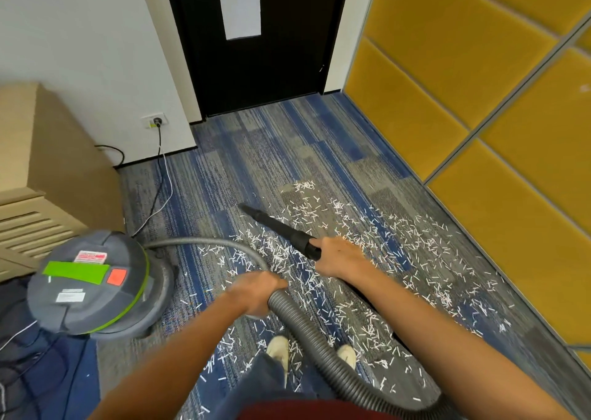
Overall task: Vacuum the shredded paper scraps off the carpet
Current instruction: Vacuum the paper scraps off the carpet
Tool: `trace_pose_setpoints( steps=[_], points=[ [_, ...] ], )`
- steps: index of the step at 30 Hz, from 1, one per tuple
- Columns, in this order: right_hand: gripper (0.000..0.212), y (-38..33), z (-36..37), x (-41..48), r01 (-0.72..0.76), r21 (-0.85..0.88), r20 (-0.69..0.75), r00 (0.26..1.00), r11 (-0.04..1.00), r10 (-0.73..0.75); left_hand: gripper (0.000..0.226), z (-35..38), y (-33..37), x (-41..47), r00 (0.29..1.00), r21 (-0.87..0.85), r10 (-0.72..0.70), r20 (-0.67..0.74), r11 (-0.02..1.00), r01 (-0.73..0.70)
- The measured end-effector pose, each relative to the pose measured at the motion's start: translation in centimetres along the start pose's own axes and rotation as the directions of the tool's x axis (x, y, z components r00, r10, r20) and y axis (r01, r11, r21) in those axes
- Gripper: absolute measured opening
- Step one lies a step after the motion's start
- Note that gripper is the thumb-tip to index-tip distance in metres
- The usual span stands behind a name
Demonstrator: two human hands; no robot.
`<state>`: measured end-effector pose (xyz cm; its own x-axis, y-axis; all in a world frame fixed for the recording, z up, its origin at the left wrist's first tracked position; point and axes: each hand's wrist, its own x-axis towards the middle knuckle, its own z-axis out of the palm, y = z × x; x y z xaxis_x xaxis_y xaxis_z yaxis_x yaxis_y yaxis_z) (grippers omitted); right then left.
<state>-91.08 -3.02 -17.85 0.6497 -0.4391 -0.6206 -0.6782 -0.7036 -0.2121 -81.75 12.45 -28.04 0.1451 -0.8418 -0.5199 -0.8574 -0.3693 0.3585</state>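
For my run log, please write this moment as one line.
left hand: holds hose | right hand: holds black nozzle | paper scraps: many on carpet | vacuum: at person's left

Black door [284,51] between white wall [80,35] and yellow panels [463,67] (padded)

carpet [271,151] ahead open; vacuum canister [92,282] crowds left.

Carpet [287,151]: rough woven pile. Hose [307,327]: ribbed grey plastic. Nozzle [275,224]: matt black plastic. Scraps [425,247]: white paper.
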Motion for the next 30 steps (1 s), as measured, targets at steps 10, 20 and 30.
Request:
trace_pose_setpoints(
  steps=[10,20,30],
  points=[
    [0.062,0.8,-0.5,-0.5,-0.031,0.016,0.022,0.999,0.999,0.031,0.048,0.0,0.9,0.0,0.972,0.209,-0.028,-0.235,0.975,0.078],
    [0.067,1.9,0.5,-0.3,-0.054,0.07,0.021,0.998,0.996,0.053,0.035,1.2,1.5,2.1,0.975,-0.053,-0.095,-0.2,0.995,0.087],
    [0.066,2.3,1.1,-0.2,-0.054,0.045,0.015,0.998,0.998,0.053,0.057,1.3,4.4,3.3,0.982,-0.511,-0.189,-0.009,0.845,0.158]
  ],
)
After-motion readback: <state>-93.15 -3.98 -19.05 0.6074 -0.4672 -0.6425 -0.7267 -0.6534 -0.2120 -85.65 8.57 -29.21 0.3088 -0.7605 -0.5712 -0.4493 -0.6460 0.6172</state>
